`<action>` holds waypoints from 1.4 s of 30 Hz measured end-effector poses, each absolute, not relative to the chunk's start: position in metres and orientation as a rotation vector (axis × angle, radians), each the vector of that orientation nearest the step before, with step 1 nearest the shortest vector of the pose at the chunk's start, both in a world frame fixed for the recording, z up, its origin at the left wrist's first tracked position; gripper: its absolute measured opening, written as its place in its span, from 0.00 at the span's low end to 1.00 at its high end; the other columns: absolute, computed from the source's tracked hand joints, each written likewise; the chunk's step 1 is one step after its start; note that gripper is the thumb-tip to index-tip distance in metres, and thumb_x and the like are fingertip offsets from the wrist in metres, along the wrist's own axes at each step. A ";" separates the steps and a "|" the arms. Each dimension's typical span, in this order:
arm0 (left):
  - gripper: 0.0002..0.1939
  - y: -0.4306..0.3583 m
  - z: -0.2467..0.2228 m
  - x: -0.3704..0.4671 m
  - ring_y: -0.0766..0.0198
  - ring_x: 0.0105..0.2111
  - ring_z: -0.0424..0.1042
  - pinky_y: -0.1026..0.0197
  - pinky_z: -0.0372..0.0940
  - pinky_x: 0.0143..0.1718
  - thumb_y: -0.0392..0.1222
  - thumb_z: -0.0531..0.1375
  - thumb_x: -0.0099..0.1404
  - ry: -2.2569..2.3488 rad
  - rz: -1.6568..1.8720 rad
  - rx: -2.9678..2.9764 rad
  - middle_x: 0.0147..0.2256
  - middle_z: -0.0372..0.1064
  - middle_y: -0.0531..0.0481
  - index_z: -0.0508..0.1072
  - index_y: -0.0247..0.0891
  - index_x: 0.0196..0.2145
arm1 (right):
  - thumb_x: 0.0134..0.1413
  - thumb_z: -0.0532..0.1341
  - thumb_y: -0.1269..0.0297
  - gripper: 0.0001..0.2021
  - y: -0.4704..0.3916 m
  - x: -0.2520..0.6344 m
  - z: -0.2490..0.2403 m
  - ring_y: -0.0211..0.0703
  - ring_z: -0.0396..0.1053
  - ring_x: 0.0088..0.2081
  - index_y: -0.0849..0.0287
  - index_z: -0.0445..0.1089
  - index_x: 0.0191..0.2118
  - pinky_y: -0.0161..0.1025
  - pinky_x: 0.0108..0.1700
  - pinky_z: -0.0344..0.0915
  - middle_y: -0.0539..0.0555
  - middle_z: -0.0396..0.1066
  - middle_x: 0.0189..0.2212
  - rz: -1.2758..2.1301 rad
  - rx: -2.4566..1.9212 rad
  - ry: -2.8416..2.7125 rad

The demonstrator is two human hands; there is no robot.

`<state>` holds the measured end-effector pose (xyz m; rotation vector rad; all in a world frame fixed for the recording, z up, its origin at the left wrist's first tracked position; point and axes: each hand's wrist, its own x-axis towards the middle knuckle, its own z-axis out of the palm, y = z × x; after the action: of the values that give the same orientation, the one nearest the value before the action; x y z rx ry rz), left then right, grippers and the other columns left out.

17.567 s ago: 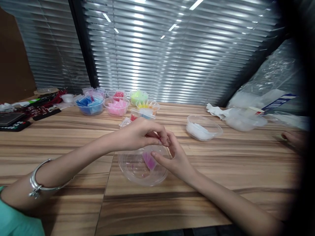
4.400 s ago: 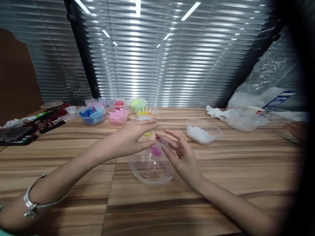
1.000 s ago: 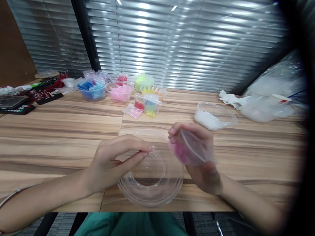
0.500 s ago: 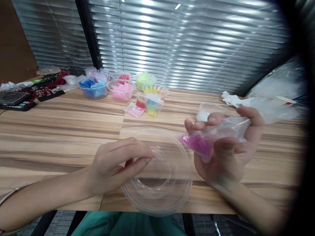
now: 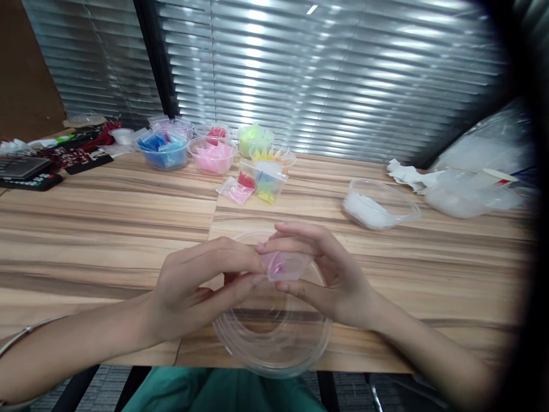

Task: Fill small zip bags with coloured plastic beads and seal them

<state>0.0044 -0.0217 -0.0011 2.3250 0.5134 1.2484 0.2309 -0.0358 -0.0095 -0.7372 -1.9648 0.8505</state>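
Note:
Both hands meet over a round clear plastic container [image 5: 274, 357] near the table's front edge. Between them is a small clear plastic bag [image 5: 288, 266] with purple-pink contents at its left end. My left hand [image 5: 206, 280] has thumb and forefinger closed at the bag's left end; the fingertips partly hide it. My right hand [image 5: 330, 274] grips the bag from the other side, thumb below and fingers above. How much the bag holds is partly hidden by the fingers.
At the back stand clear tubs with blue bags [image 5: 163, 150], pink bags [image 5: 213, 158] and yellow-green bags [image 5: 254, 140]. Small filled bags [image 5: 266, 186] lie in front. To the right are a tub with white contents [image 5: 369, 210] and plastic bags [image 5: 472, 197]. Cables and a remote [image 5: 32, 182] lie far left.
My right hand has brought the purple-pink bag left and in to my left hand, over the round container. My left hand has barely moved. The tub with white contents is now uncovered to view.

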 end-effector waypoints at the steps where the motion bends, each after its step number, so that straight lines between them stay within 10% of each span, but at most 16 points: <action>1: 0.11 -0.022 -0.001 0.005 0.64 0.35 0.76 0.65 0.71 0.31 0.27 0.60 0.61 0.516 1.242 2.331 0.35 0.76 0.47 0.71 0.38 0.41 | 0.52 0.67 0.68 0.33 -0.036 0.231 -0.009 0.47 0.68 0.54 0.47 0.54 0.61 0.49 0.59 0.61 0.54 0.69 0.53 0.842 -0.757 -2.001; 26: 0.12 -0.016 0.001 0.008 0.72 0.22 0.65 0.69 0.60 0.23 0.28 0.52 0.65 0.463 0.987 2.495 0.28 0.69 0.51 0.71 0.35 0.41 | 0.51 0.68 0.66 0.36 -0.036 0.232 -0.005 0.43 0.69 0.52 0.49 0.52 0.63 0.40 0.56 0.64 0.52 0.71 0.50 0.825 -0.783 -2.126; 33: 0.14 -0.010 -0.005 0.005 0.62 0.38 0.74 0.63 0.68 0.41 0.29 0.51 0.66 0.251 0.946 2.551 0.35 0.74 0.43 0.69 0.34 0.47 | 0.53 0.66 0.67 0.34 -0.037 0.232 -0.003 0.39 0.68 0.53 0.50 0.51 0.63 0.35 0.57 0.62 0.51 0.70 0.51 0.824 -0.811 -2.138; 42: 0.16 -0.013 -0.003 0.005 0.61 0.37 0.73 0.61 0.67 0.40 0.31 0.49 0.65 0.294 0.822 2.598 0.37 0.73 0.44 0.67 0.36 0.48 | 0.54 0.66 0.65 0.35 -0.040 0.235 -0.014 0.37 0.64 0.57 0.37 0.49 0.62 0.33 0.58 0.62 0.45 0.66 0.56 0.930 -0.944 -2.086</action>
<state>0.0049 -0.0128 -0.0030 2.5982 0.2938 0.8215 0.2349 -0.0397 -0.0142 -0.9437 -2.0861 0.9301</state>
